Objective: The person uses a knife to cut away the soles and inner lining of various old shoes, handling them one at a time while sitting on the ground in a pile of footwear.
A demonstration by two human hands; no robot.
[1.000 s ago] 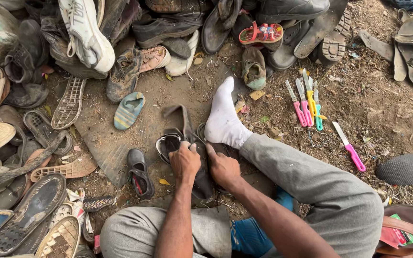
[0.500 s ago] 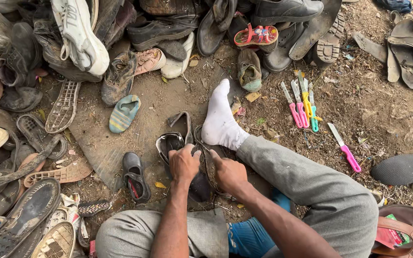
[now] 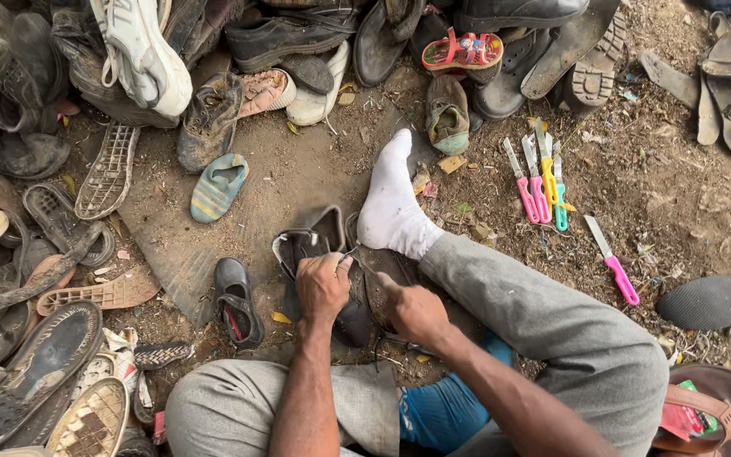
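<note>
A dark worn shoe lies on the dirt ground between my legs, beside my white-socked foot. My left hand is closed over the shoe's near edge and pinches a thin thread or wire. Just to its right, my right hand is closed on the same shoe's dark upper; whether a tool is in it stays hidden. Grey trousers cover both my legs.
Heaps of old shoes, sandals and loose soles crowd the left and top. Several knives with pink, yellow and teal handles lie to the right, another pink-handled knife nearer. A small black shoe and a striped child's shoe lie left.
The view has shifted slightly; both hands stay on the dark shoe, with small working movements and the left hand's pinch drawn up a little.
</note>
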